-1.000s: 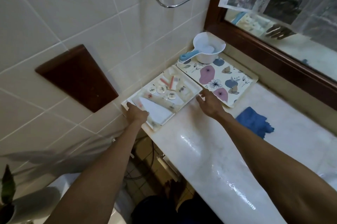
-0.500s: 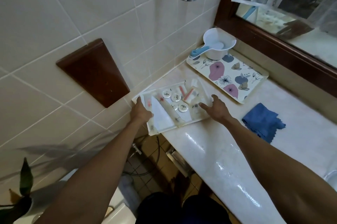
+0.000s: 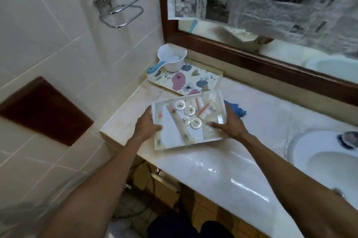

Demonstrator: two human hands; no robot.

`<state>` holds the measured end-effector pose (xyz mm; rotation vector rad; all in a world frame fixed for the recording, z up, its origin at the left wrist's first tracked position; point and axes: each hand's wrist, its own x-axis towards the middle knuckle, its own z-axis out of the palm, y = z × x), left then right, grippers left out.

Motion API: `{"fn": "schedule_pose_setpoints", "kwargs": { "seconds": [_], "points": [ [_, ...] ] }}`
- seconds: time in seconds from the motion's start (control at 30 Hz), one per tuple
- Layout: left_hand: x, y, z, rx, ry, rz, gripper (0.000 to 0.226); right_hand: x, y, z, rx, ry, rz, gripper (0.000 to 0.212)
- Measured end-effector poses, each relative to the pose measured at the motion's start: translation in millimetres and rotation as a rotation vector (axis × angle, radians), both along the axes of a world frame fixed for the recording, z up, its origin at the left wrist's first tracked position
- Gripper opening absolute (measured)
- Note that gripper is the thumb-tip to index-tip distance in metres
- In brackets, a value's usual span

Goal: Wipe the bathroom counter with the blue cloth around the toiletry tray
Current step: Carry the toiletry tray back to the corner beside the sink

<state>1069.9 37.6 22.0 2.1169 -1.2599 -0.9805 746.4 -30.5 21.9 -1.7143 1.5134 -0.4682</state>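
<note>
The white toiletry tray [image 3: 220, 102] is held above the pale marble counter [image 3: 213, 168], tilted a little. It carries tubes, round white lids and small pink and white items. My left hand [image 3: 146, 125] grips its left edge with the thumb inside the rim. My right hand [image 3: 229, 125] grips its right edge. The blue cloth [image 3: 239, 110] lies crumpled on the counter just behind my right hand, mostly hidden by the tray and hand.
A flowered tray [image 3: 193, 80] with a white scoop [image 3: 171, 59] sits in the back corner against the tiled wall. A white sink basin [image 3: 327, 160] lies at right. A wood-framed mirror [image 3: 251, 57] runs behind. The counter's left end [image 3: 114, 131] drops off to the floor.
Both hands have lifted the toiletry tray off the counter's left end and carried it right and toward me. It now covers part of the blue cloth. The camera view has shifted right.
</note>
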Motion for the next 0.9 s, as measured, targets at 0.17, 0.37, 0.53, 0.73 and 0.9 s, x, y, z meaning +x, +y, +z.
{"fn": "schedule_pose_setpoints", "kwargs": {
  "seconds": [0.17, 0.37, 0.53, 0.73, 0.9],
  "points": [
    [-98.1, -18.8, 22.3, -0.064, 0.037, -0.114, 0.105, -105.4, 35.1, 12.4, -0.069, 0.031, -0.197, 0.11],
    [-232.1, -1.5, 32.8, -0.137, 0.074, -0.279, 0.094, -241.0, 105.5, 23.5, -0.121, 0.031, -0.366, 0.111],
    [-350.8, 29.1, 36.5, -0.164, 0.11, -0.444, 0.093, -352.2, 181.9, 30.9, -0.166, 0.023, -0.517, 0.112],
    [-486.1, 70.8, 29.2, -0.135, 0.134, -0.584, 0.101, -470.2, 277.1, 32.5, -0.166, 0.066, -0.681, 0.112],
    [-590.9, 89.7, 33.6, -0.148, 0.136, -0.763, 0.098, -548.9, 340.9, 26.7, -0.144, 0.09, -0.861, 0.11]
  ]
}}
